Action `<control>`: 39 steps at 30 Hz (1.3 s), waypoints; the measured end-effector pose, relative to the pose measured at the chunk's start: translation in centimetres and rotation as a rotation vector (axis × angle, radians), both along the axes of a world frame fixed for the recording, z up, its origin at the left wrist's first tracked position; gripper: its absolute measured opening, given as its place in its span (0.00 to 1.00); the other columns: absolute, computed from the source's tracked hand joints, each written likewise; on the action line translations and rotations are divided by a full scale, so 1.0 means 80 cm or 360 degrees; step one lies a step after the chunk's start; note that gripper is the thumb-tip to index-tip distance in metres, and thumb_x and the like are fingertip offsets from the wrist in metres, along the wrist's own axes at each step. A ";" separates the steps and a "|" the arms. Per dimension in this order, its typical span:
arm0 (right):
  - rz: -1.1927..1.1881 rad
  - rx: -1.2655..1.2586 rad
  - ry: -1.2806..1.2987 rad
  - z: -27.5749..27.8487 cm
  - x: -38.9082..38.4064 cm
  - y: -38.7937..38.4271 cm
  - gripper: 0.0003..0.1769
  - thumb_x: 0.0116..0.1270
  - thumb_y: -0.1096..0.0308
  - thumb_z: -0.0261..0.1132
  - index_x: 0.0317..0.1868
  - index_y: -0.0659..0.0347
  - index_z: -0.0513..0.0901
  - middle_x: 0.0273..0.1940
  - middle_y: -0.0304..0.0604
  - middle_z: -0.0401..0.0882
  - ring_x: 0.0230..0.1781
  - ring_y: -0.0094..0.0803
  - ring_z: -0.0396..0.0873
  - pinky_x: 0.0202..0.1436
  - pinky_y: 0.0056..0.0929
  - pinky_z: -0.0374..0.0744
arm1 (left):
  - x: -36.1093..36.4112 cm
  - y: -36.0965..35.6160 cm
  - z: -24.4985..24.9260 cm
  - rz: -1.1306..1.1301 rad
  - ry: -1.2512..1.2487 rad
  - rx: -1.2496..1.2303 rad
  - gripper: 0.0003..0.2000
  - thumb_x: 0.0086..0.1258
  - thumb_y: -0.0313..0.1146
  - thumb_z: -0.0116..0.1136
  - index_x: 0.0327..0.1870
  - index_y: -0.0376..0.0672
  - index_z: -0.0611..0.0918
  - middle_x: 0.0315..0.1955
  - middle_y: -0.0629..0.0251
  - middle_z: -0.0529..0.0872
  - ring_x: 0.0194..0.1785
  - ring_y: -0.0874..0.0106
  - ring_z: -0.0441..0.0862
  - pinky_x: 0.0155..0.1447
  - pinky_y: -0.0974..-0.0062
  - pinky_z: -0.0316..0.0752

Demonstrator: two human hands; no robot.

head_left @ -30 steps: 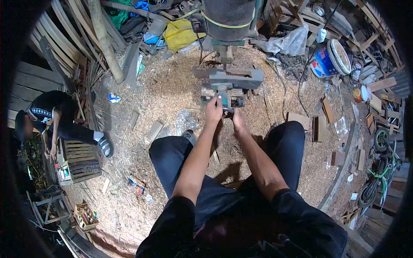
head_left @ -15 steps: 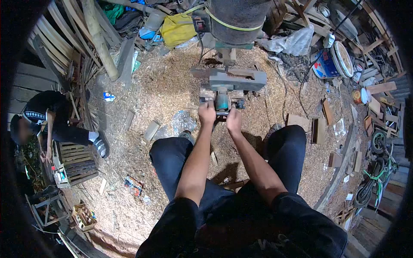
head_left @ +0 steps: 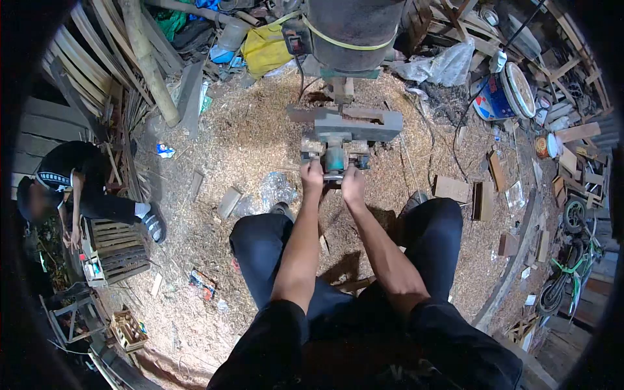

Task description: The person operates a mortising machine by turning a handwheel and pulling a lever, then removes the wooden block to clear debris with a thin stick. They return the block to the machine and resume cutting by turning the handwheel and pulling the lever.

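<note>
My left hand (head_left: 312,174) and my right hand (head_left: 351,186) are both closed on the near side of a machine's carriage, at the two ends of a curved metal handle (head_left: 333,177). Between them is the green body (head_left: 335,158) of a clamp. Just beyond it, a grey wooden beam (head_left: 357,123) lies crosswise with a long slot near its right end. A darker board stands behind the beam, at the foot of the machine's spindle. The underside of my grip is hidden.
A large dark motor (head_left: 351,36) with a yellow band overhangs the carriage. Sawdust covers the floor, with wood offcuts (head_left: 229,202) and a cable (head_left: 431,130) on it. At left a person (head_left: 71,175) sits bent over. A paint bucket (head_left: 497,97) and motorbike (head_left: 565,273) are at right.
Both hands keep their hold on the handle and have come very slightly towards me. The view has shifted a little, and the seated person's arms have moved slightly.
</note>
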State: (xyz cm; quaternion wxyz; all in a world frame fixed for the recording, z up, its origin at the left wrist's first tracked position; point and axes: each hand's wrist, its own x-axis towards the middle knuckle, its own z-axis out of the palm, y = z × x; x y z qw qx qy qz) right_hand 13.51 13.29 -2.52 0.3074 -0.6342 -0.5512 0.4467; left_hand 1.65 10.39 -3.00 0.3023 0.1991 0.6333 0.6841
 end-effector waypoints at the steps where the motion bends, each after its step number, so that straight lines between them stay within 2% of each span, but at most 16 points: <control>1: -0.0012 -0.0004 0.0007 0.011 0.001 -0.002 0.25 0.72 0.57 0.43 0.35 0.72 0.77 0.33 0.69 0.77 0.37 0.61 0.77 0.45 0.54 0.72 | 0.000 -0.003 0.005 -0.0037 0.0116 -0.0068 0.22 0.74 0.38 0.51 0.17 0.33 0.74 0.11 0.56 0.72 0.19 0.70 0.72 0.27 0.65 0.64; 3: -0.0004 -0.0056 0.0125 0.016 0.006 -0.007 0.28 0.76 0.51 0.44 0.39 0.69 0.79 0.33 0.60 0.80 0.39 0.54 0.79 0.49 0.50 0.73 | -0.001 -0.007 0.033 -0.0088 0.0353 -0.0198 0.21 0.73 0.38 0.50 0.18 0.33 0.76 0.13 0.54 0.75 0.19 0.67 0.72 0.27 0.63 0.65; 8: -0.0282 -0.0742 0.1733 -0.043 0.009 -0.009 0.28 0.77 0.43 0.46 0.45 0.59 0.80 0.34 0.39 0.80 0.35 0.31 0.78 0.45 0.32 0.77 | 0.029 0.009 0.107 -0.0452 0.1264 -0.0496 0.16 0.67 0.42 0.53 0.27 0.40 0.86 0.28 0.47 0.85 0.35 0.46 0.84 0.41 0.53 0.78; 13: -0.0398 -0.0945 0.1965 -0.090 0.007 -0.019 0.25 0.77 0.48 0.44 0.44 0.60 0.80 0.32 0.41 0.82 0.36 0.32 0.80 0.43 0.32 0.77 | 0.035 0.016 0.099 -0.0361 0.1181 -0.0649 0.19 0.70 0.41 0.53 0.23 0.34 0.80 0.25 0.40 0.79 0.32 0.42 0.79 0.35 0.54 0.73; 16: -0.0600 -0.0804 0.1808 -0.103 -0.003 -0.010 0.25 0.77 0.50 0.43 0.43 0.60 0.80 0.31 0.39 0.81 0.34 0.33 0.80 0.41 0.34 0.78 | 0.031 0.014 0.083 -0.0167 0.1221 -0.0606 0.18 0.66 0.43 0.54 0.24 0.36 0.82 0.19 0.49 0.82 0.25 0.52 0.82 0.34 0.55 0.75; 17: -0.0589 -0.0634 0.1556 -0.060 -0.008 -0.011 0.24 0.74 0.50 0.46 0.42 0.63 0.79 0.38 0.46 0.81 0.36 0.39 0.79 0.41 0.41 0.77 | 0.017 0.013 0.058 -0.0151 0.0933 -0.0462 0.18 0.66 0.42 0.54 0.23 0.35 0.81 0.18 0.52 0.80 0.23 0.57 0.79 0.32 0.56 0.72; 18: -0.0166 -0.0062 0.0312 -0.097 0.001 -0.005 0.25 0.72 0.54 0.47 0.43 0.70 0.81 0.39 0.50 0.83 0.38 0.46 0.80 0.43 0.46 0.75 | 0.001 0.008 0.021 -0.0136 0.0634 -0.0326 0.18 0.67 0.41 0.53 0.22 0.33 0.79 0.16 0.55 0.77 0.21 0.62 0.76 0.31 0.58 0.70; 20: 0.0019 -0.0368 -0.0176 0.033 0.008 -0.003 0.30 0.72 0.51 0.48 0.42 0.74 0.82 0.37 0.52 0.84 0.39 0.47 0.80 0.47 0.48 0.73 | -0.002 0.003 -0.001 -0.0119 0.0157 -0.0129 0.19 0.70 0.37 0.51 0.21 0.31 0.76 0.13 0.63 0.70 0.21 0.76 0.66 0.28 0.63 0.63; 24: -0.0143 -0.0417 0.0274 0.044 0.008 -0.007 0.35 0.75 0.45 0.46 0.33 0.74 0.82 0.29 0.58 0.82 0.36 0.47 0.80 0.47 0.47 0.74 | 0.000 0.001 0.027 -0.0247 0.0673 -0.0472 0.20 0.72 0.39 0.48 0.23 0.32 0.81 0.19 0.45 0.78 0.24 0.52 0.78 0.31 0.54 0.69; 25: -0.0247 -0.0485 0.0348 0.040 0.005 -0.007 0.36 0.75 0.41 0.45 0.37 0.72 0.81 0.31 0.50 0.81 0.35 0.42 0.77 0.47 0.41 0.74 | 0.006 0.002 0.043 -0.0245 0.0858 -0.0559 0.20 0.72 0.39 0.48 0.23 0.34 0.82 0.23 0.40 0.79 0.28 0.44 0.81 0.33 0.50 0.72; 28: -0.0382 -0.0782 0.1590 -0.040 0.012 -0.007 0.35 0.74 0.37 0.42 0.46 0.62 0.80 0.37 0.46 0.82 0.37 0.40 0.79 0.47 0.40 0.77 | 0.035 0.009 0.091 -0.0373 0.1255 -0.0407 0.18 0.67 0.44 0.54 0.24 0.39 0.84 0.23 0.42 0.81 0.29 0.44 0.82 0.34 0.50 0.74; 30: -0.0377 -0.0983 0.1885 -0.013 0.017 -0.008 0.34 0.72 0.34 0.42 0.44 0.57 0.80 0.37 0.44 0.82 0.38 0.37 0.80 0.43 0.41 0.79 | 0.036 0.006 0.103 -0.0300 0.1193 -0.0570 0.17 0.65 0.45 0.55 0.24 0.40 0.85 0.22 0.43 0.81 0.28 0.44 0.81 0.34 0.51 0.74; 32: -0.0437 -0.1179 0.1809 -0.054 0.008 -0.018 0.31 0.70 0.34 0.44 0.43 0.51 0.80 0.35 0.40 0.83 0.32 0.35 0.80 0.34 0.37 0.80 | 0.038 0.012 0.104 -0.0228 0.1146 -0.0638 0.17 0.65 0.45 0.56 0.23 0.41 0.85 0.20 0.44 0.80 0.27 0.44 0.81 0.33 0.51 0.74; 34: -0.0622 -0.1135 0.2113 -0.079 -0.013 -0.032 0.41 0.71 0.31 0.36 0.50 0.60 0.79 0.47 0.44 0.82 0.48 0.38 0.80 0.51 0.40 0.80 | 0.041 0.009 0.099 -0.0154 0.1138 -0.0618 0.17 0.65 0.45 0.56 0.23 0.41 0.84 0.19 0.45 0.80 0.26 0.44 0.80 0.33 0.51 0.74; 37: -0.0719 -0.1153 0.1969 -0.064 -0.017 -0.031 0.40 0.74 0.34 0.33 0.52 0.62 0.78 0.48 0.47 0.82 0.49 0.40 0.80 0.56 0.41 0.78 | 0.045 0.005 0.099 -0.0102 0.1076 -0.0657 0.19 0.68 0.44 0.54 0.22 0.40 0.83 0.19 0.45 0.80 0.26 0.45 0.80 0.32 0.52 0.73; 39: -0.0703 -0.1117 0.1940 -0.062 -0.011 -0.022 0.34 0.76 0.40 0.35 0.46 0.61 0.78 0.38 0.45 0.82 0.35 0.37 0.79 0.40 0.38 0.79 | 0.037 0.008 0.097 -0.0075 0.1075 -0.0540 0.21 0.70 0.45 0.53 0.22 0.38 0.83 0.20 0.44 0.80 0.27 0.45 0.80 0.32 0.54 0.72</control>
